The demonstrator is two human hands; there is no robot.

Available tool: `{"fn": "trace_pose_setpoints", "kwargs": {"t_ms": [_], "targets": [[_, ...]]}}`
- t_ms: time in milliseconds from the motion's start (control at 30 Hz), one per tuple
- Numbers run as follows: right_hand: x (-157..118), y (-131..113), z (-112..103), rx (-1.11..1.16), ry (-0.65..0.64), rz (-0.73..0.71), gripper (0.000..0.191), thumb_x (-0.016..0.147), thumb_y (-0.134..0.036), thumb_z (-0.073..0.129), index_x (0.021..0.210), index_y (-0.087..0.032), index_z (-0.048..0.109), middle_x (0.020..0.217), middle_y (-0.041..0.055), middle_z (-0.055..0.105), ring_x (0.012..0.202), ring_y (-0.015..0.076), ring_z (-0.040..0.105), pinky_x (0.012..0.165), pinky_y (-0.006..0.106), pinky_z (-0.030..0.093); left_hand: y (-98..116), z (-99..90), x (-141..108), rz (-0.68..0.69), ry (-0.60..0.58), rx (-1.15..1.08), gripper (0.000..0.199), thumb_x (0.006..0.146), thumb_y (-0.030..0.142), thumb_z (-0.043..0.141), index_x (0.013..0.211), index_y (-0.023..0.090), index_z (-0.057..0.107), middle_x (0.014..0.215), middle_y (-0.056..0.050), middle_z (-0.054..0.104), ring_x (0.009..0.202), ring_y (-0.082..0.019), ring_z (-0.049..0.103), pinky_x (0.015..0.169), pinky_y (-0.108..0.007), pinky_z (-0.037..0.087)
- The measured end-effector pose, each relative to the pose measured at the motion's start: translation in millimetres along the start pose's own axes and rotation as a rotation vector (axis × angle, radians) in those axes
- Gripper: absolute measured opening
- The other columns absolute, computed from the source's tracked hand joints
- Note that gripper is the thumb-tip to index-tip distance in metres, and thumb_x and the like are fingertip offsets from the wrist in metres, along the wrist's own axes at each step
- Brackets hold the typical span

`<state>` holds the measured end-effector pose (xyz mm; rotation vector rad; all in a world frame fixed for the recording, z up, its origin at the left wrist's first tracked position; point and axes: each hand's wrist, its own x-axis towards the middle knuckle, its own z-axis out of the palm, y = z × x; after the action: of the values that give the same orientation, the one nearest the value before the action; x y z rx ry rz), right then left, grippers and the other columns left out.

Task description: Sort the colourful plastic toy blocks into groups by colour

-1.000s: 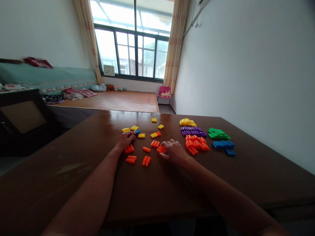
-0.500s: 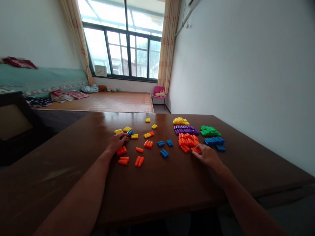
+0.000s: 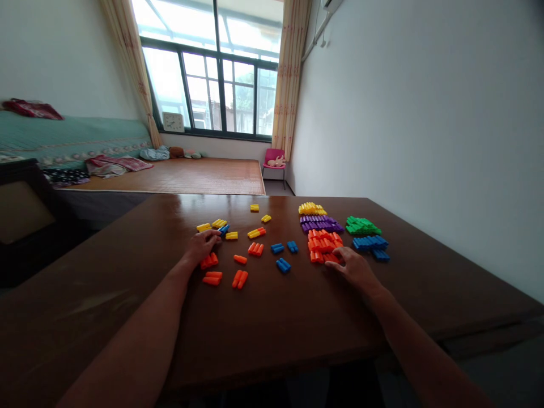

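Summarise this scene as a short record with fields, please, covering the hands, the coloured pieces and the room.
Surface: brown table
Left hand: fingertips by a blue piece; grip unclear
Right hand: at the near edge of the orange group; grip unclear
Other groups on the right: yellow group, purple group, green group, blue group
Between the hands: scattered pieces, including loose orange piece
Background: window, clock, pink chair
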<state>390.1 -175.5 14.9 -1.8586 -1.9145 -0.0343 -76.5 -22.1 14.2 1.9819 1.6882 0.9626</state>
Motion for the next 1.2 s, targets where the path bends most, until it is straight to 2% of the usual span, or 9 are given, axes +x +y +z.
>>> {"fn": "trace_pose_setpoints", "kwargs": {"t_ms": [233, 333, 500, 633, 733, 833, 967, 1100, 1200], "targets": [[-1.7, 0.7, -1.4, 0.001, 0.023, -0.047, 0.015, 0.083, -0.034, 0.057, 0.088, -0.020, 0.060, 0.093, 0.0068, 0.063, 0.083, 0.0202, 0.060, 0.077, 0.033, 0.048, 0.0, 0.7, -0.6, 0.002, -0.015, -0.017, 0.034, 0.081, 0.036, 0.049, 0.105, 0.021, 0.068, 0.088, -0.001, 0.075, 0.089, -0.020, 0.068, 0.076, -0.028, 0.049], [-2.2, -16.5, -4.1, -0.043, 0.051, -0.119, 0.016, 0.086, -0.034, 0.055, 0.091, -0.020, 0.062, 0.097, 0.0084, 0.062, 0.090, 0.0218, 0.059, 0.082, 0.035, 0.046, 1.8, 0.3, -2.3, -0.002, -0.005, -0.029, 0.033, 0.080, 0.036, 0.051, 0.104, 0.021, 0.069, 0.087, -0.001, 0.075, 0.086, -0.020, 0.068, 0.075, -0.029, 0.049], [2.1, -49.6, -11.4, -0.080, -0.148, -0.299, 0.019, 0.090, -0.028, 0.048, 0.088, -0.024, 0.066, 0.100, 0.0062, 0.062, 0.087, 0.0183, 0.059, 0.074, 0.030, 0.046, 4.2, -0.8, -5.1, 0.002, 0.003, -0.050, 0.032, 0.080, 0.034, 0.051, 0.102, 0.021, 0.069, 0.086, -0.002, 0.075, 0.086, -0.020, 0.068, 0.075, -0.029, 0.050], [20.9, -84.1, -17.0, -0.062, -0.155, -0.318, 0.022, 0.091, -0.036, 0.050, 0.090, -0.022, 0.067, 0.094, 0.0062, 0.062, 0.081, 0.0170, 0.059, 0.071, 0.029, 0.045, 5.3, -0.8, -5.2, -0.013, 0.004, -0.026, 0.030, 0.081, 0.033, 0.051, 0.102, 0.024, 0.069, 0.087, 0.000, 0.075, 0.088, -0.020, 0.068, 0.076, -0.028, 0.050], [43.3, -127.8, -4.0, 0.014, -0.204, -0.406, 0.026, 0.093, -0.037, 0.047, 0.099, -0.021, 0.066, 0.099, 0.0060, 0.063, 0.087, 0.0159, 0.059, 0.079, 0.028, 0.045, 6.3, -0.7, -5.3, -0.029, 0.001, -0.008, 0.030, 0.081, 0.032, 0.051, 0.103, 0.025, 0.069, 0.088, 0.002, 0.075, 0.088, -0.019, 0.068, 0.076, -0.027, 0.049], [65.3, -174.8, 24.8, -0.068, -0.250, -0.498, 0.030, 0.091, -0.037, 0.051, 0.113, -0.019, 0.063, 0.110, 0.0092, 0.063, 0.106, 0.0210, 0.054, 0.091, 0.032, 0.042, 5.4, 0.5, -5.0, -0.027, -0.004, -0.008, 0.030, 0.081, 0.032, 0.050, 0.103, 0.024, 0.070, 0.090, 0.001, 0.075, 0.087, -0.018, 0.067, 0.075, -0.027, 0.049], [81.3, -211.9, 56.4, -0.214, -0.305, -0.473, 0.037, 0.091, -0.037, 0.051, 0.121, -0.018, 0.058, 0.114, 0.0121, 0.063, 0.113, 0.0279, 0.049, 0.087, 0.038, 0.045, 0.3, 3.7, -2.3, -0.020, -0.011, -0.023, 0.030, 0.082, 0.031, 0.050, 0.104, 0.024, 0.069, 0.091, 0.000, 0.075, 0.087, -0.019, 0.067, 0.076, -0.027, 0.049], [75.2, -204.5, 51.5, -0.136, -0.304, -0.519, 0.033, 0.091, -0.028, 0.050, 0.123, -0.023, 0.057, 0.118, 0.0060, 0.064, 0.113, 0.0244, 0.050, 0.090, 0.035, 0.044, -1.5, 3.8, -0.6, -0.020, -0.005, -0.018, 0.030, 0.081, 0.032, 0.051, 0.103, 0.024, 0.070, 0.090, 0.000, 0.075, 0.088, -0.019, 0.067, 0.076, -0.027, 0.049], [59.8, -164.2, 27.5, 0.034, -0.240, -0.509, 0.041, 0.087, -0.024, 0.055, 0.128, -0.022, 0.052, 0.122, 0.0062, 0.061, 0.109, 0.0203, 0.053, 0.095, 0.033, 0.042, 2.0, 1.2, -2.9, -0.013, -0.005, -0.026, 0.031, 0.080, 0.032, 0.051, 0.103, 0.024, 0.070, 0.089, 0.000, 0.075, 0.088, -0.019, 0.068, 0.075, -0.027, 0.050]]}}
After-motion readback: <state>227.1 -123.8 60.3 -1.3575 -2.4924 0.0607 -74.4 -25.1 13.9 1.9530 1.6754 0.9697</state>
